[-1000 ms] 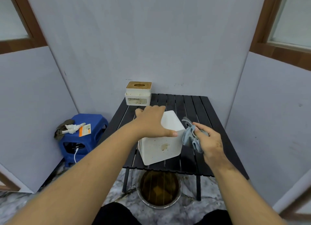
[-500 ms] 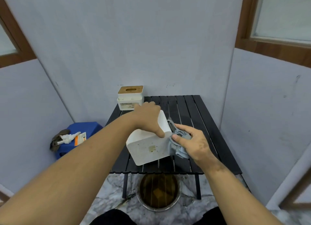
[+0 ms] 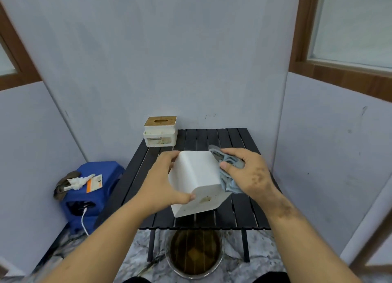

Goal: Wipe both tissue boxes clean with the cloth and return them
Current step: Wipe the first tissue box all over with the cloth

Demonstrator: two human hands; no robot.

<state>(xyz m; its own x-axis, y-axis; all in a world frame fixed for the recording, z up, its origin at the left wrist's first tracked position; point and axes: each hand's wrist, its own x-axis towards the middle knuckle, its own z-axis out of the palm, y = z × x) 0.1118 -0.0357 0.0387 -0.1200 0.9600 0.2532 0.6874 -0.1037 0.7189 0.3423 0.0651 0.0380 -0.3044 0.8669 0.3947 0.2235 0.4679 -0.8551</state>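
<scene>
White tissue box (image 3: 196, 176) gripped by left hand (image 3: 163, 183); right hand (image 3: 249, 172) presses cloth (image 3: 230, 172).

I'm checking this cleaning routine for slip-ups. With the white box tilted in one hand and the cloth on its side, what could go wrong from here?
1. The left hand alone holds the tilted white tissue box; cloth pressure from the right hand could break that grip, possibly dropping it toward the basin of brown liquid below.
2. The brown stain is on the near face, away from the cloth, so it may get missed.
</scene>
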